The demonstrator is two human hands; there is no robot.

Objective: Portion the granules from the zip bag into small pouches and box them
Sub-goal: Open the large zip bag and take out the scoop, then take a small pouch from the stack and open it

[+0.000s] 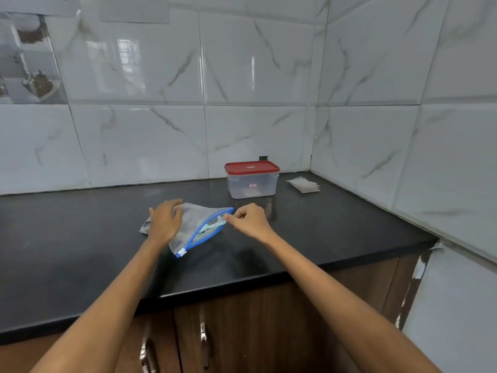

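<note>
A clear zip bag (197,224) with a blue zip strip lies flat on the black counter (80,238); a pale green scoop shows through it. My left hand (165,219) rests on the bag's left part, fingers spread over it. My right hand (248,218) pinches the bag's top right corner at the end of the zip strip. Behind stands a clear plastic box (252,183) with a red lid on it. A small stack of white pouches (304,184) lies to the box's right near the corner.
Tiled walls close the counter at the back and on the right. The counter's front edge runs diagonally below my arms, with wooden cabinet doors and metal handles (203,335) underneath. Papers with pictures hang on the wall at the upper left.
</note>
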